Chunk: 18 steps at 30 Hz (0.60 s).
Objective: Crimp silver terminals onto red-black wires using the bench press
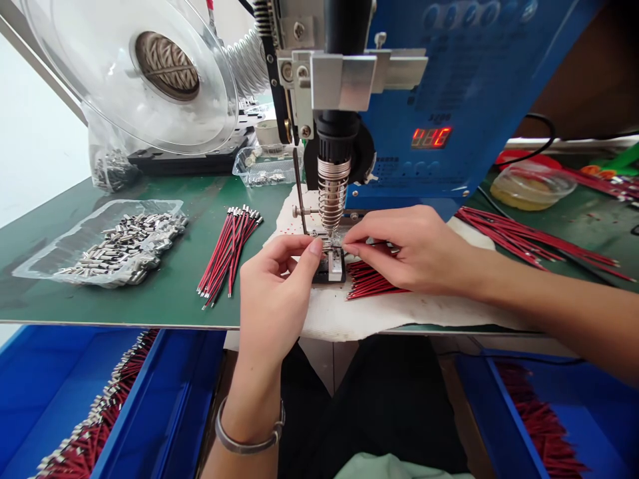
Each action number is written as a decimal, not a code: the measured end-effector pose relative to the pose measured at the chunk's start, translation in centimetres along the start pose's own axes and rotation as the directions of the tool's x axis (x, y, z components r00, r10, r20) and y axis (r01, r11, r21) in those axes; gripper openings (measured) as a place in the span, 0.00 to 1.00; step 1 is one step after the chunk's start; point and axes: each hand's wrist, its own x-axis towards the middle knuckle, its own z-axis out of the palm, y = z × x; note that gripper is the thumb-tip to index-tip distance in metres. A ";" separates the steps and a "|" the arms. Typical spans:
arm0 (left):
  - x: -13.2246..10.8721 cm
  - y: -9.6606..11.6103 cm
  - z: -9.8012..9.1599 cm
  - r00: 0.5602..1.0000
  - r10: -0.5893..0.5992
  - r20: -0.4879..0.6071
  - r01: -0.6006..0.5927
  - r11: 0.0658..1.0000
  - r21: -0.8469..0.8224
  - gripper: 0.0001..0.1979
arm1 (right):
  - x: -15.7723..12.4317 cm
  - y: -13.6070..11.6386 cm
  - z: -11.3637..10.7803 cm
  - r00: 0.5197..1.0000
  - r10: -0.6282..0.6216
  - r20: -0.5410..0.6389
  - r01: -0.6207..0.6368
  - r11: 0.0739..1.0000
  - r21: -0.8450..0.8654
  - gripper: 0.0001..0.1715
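At the small metal fixture (pixel 335 265) below the spring-wrapped tip (pixel 333 193) of a soldering machine, both hands meet from either side. My left hand (pixel 279 283) is closed, thumb and forefinger pinched at the fixture's left edge; what sits between them is too small to make out. From the right, my right hand (pixel 409 249) pinches a thin dark wire (pixel 372 243), its fingertips just beside the tip. Under that hand lies a bundle of red and black wires (pixel 372 283) on a white cloth (pixel 344 319).
Left of my hands lie finished-looking wires with metal ends (pixel 229 253) and a clear tray (pixel 40 266) of small metal cylinders. A blue control box (pixel 399 179) stands behind. More wires (pixel 524 236) rest at right. Blue bins (pixel 180 399) holding wires sit below the table edge.
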 end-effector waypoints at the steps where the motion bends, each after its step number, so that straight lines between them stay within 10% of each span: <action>1: 0.0 0.0 0.0 1.000 0.000 0.003 0.000 1.000 -0.003 0.11 | 0.0 0.0 0.0 1.000 0.006 0.002 -0.006 1.000 0.000 0.07; 18: 0.0 0.1 0.2 1.000 0.016 -0.013 -0.016 0.999 -0.032 0.10 | 0.1 0.1 -0.1 0.999 -0.024 0.023 0.024 1.000 0.009 0.09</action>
